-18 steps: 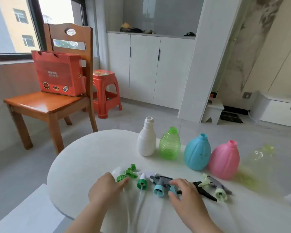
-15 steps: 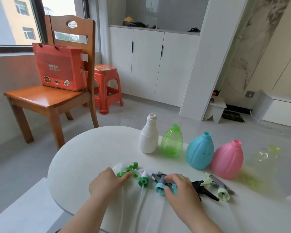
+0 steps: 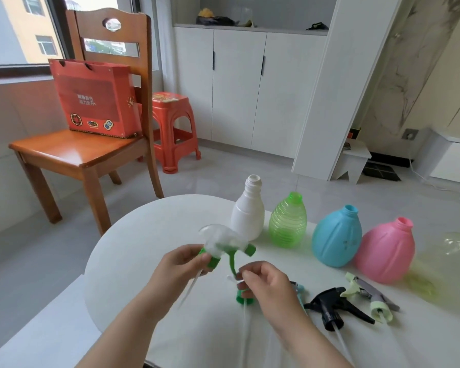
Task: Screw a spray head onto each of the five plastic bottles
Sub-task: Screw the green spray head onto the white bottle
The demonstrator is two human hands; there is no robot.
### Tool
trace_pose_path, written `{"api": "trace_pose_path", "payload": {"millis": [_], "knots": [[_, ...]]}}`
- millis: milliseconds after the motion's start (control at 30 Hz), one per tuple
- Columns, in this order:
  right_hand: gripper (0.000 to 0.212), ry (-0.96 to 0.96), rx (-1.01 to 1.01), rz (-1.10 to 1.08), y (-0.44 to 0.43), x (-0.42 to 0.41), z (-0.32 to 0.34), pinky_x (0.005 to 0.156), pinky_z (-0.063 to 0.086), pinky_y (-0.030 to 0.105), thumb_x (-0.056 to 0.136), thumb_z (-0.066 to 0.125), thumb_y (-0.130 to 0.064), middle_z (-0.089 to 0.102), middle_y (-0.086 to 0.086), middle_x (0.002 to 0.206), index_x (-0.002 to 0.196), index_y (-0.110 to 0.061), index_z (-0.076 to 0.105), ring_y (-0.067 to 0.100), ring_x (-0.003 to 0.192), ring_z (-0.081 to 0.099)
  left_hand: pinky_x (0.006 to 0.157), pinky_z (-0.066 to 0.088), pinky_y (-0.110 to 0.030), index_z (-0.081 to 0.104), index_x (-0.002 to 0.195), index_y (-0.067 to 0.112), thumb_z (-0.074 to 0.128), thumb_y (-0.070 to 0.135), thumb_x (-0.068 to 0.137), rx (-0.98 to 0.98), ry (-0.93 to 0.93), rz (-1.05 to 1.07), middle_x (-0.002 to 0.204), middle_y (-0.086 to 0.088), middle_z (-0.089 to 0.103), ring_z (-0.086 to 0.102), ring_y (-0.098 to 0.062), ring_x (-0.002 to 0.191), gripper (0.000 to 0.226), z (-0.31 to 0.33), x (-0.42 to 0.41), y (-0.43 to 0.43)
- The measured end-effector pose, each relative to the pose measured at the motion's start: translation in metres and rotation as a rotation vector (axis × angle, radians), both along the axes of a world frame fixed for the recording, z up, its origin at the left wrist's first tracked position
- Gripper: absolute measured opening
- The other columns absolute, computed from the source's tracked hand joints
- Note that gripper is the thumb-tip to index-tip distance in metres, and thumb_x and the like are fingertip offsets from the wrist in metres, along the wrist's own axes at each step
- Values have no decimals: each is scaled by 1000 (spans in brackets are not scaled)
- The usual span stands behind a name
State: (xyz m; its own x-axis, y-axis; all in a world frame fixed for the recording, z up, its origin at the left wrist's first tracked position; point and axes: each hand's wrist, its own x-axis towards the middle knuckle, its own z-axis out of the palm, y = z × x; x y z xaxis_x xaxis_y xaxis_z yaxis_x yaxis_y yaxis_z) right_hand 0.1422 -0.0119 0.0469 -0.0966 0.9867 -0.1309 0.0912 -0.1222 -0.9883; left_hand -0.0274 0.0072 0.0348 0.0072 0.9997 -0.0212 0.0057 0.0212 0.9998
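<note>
Five open bottles stand in a row on the round white table [image 3: 144,235]: white [image 3: 247,216], ribbed green [image 3: 287,221], blue [image 3: 336,240], pink [image 3: 385,253] and a blurred clear yellowish one [image 3: 449,261]. My left hand [image 3: 181,261] grips the green collar of a clear and green spray head [image 3: 218,245], held above the table in front of the white bottle. My right hand [image 3: 266,282] pinches the tip of its green trigger. A green-collared head [image 3: 243,298] lies under my right hand. A black head [image 3: 335,306] and a pale green and grey head [image 3: 369,296] lie to the right.
A wooden chair [image 3: 72,152] carrying a red paper bag [image 3: 96,96] stands beyond the table on the left, with a red plastic stool [image 3: 173,120] behind it. White cabinets [image 3: 239,86] line the far wall. A white bench edge [image 3: 37,328] sits at the front left.
My left hand has picked the clear and green spray head up off the table. My right hand left the heads lying on the table and took hold of its trigger.
</note>
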Motion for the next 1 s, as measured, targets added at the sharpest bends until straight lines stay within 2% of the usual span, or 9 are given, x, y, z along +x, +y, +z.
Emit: {"api": "trace_pose_path", "payload": {"millis": [167,333,400,533,633,700,833,933,1000], "knots": [[20,242,25,128,8,-4,8,70,48,11,82,59,-9,65,-8,99,97,-22,56,-6,83,62,66,53,-16,67,82,10,51,29,71,-24,-243,-231,71,-1,72,65,-8,69,27,20,2,0],[32,283,71,261,16,-3,25,90,46,25,70,60,-32,68,-15,98,101,-27,57,4,101,60,70,53,-17,69,76,14,61,26,80,-2,-223,-332,70,2,71,66,-10,71,15,33,16,5],[31,242,61,222,17,-4,31,91,45,28,70,67,-38,66,-16,95,99,-30,58,6,99,59,70,53,-19,68,75,12,72,24,70,49,-170,-218,71,0,73,67,-15,73,13,37,27,8],[15,224,58,-59,24,0,32,70,44,18,74,69,-30,67,-13,88,87,-28,61,4,90,61,58,49,-9,67,75,17,75,11,64,197,-48,59,65,12,74,68,-2,66,15,44,46,14],[9,305,91,-135,27,5,35,77,48,22,77,65,-19,69,-3,89,86,-22,63,12,90,62,63,49,-7,69,82,19,74,9,68,260,90,85,66,15,73,67,2,70,19,48,55,15],[9,349,97,-176,30,10,39,68,51,21,78,64,-15,71,2,88,86,-19,64,15,84,65,68,48,-6,70,87,21,69,5,73,286,172,56,76,17,70,66,6,72,20,49,58,16],[5,402,148,-268,40,28,47,67,53,24,74,67,-14,72,-7,68,77,-18,67,8,69,66,64,41,3,69,81,29,60,3,81,326,244,124,78,25,65,60,16,71,27,54,48,23],[10,371,213,-303,47,49,60,75,51,32,66,69,-21,69,-10,58,75,-18,65,6,59,63,65,44,-2,65,76,33,54,-4,82,291,194,239,84,15,68,62,6,78,39,53,31,37],[18,370,262,-334,51,65,70,70,54,27,59,68,-27,68,-11,55,73,-18,64,6,55,63,72,44,-10,64,89,27,51,-6,82,203,244,202,102,0,67,60,-3,87,36,47,27,49]]}}
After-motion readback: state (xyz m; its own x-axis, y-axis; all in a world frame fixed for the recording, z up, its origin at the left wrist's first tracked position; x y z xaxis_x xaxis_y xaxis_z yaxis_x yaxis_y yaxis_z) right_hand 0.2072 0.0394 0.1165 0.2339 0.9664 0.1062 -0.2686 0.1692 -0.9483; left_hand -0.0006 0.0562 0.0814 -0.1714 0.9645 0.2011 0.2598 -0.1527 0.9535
